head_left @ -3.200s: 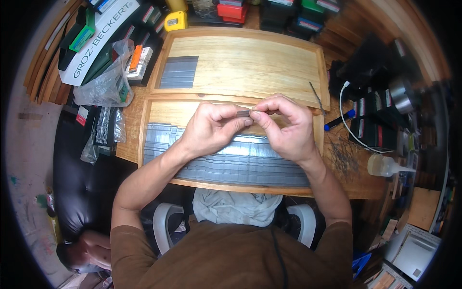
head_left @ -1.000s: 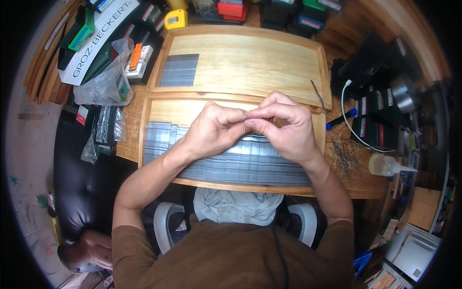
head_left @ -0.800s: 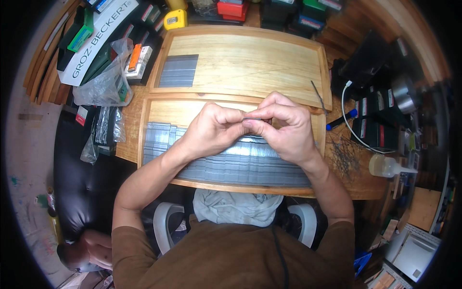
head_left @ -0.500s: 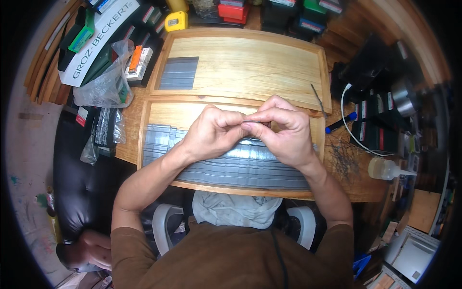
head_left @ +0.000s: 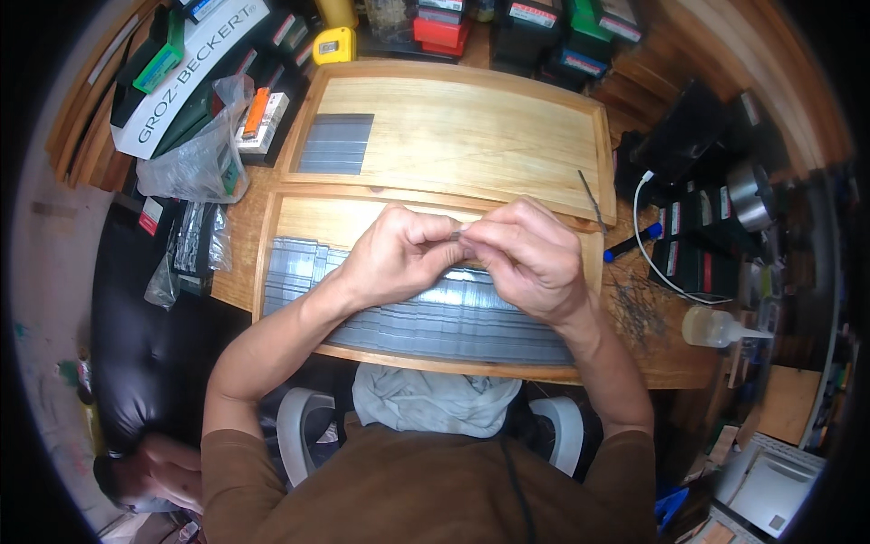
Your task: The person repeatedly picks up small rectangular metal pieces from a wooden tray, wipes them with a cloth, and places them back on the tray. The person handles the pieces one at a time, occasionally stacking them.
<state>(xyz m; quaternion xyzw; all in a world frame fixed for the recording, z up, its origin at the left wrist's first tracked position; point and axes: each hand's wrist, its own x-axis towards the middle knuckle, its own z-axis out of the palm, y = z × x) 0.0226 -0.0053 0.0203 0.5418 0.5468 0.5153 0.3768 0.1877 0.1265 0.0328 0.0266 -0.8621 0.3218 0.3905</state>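
Observation:
Above the near wooden tray (head_left: 435, 364), both my hands meet fingertip to fingertip. My left hand (head_left: 390, 258) pinches a thin, small metal piece (head_left: 459, 232) between thumb and forefinger. The fingers of my right hand (head_left: 539, 263) are curled and pinched at the same piece, most of which they hide. Beneath my hands, closely packed rows of thin grey metal strips (head_left: 435, 322) fill much of the near tray. A smaller block of such strips (head_left: 335, 145) lies at the left of the far tray (head_left: 471, 74).
A dark thin rod (head_left: 593, 201) crosses the far tray's right rim. Right of the trays are loose thin metal pieces (head_left: 639, 313), a blue marker (head_left: 633, 243), a white cable (head_left: 645, 213) and a squeeze bottle (head_left: 711, 326). A yellow tape measure (head_left: 334, 45) stands behind; a plastic bag (head_left: 199, 168) lies left.
My right fingers have curled in and shifted at the pinch, covering more of the thin piece. My left hand keeps its pinch. The whole view has shifted slightly.

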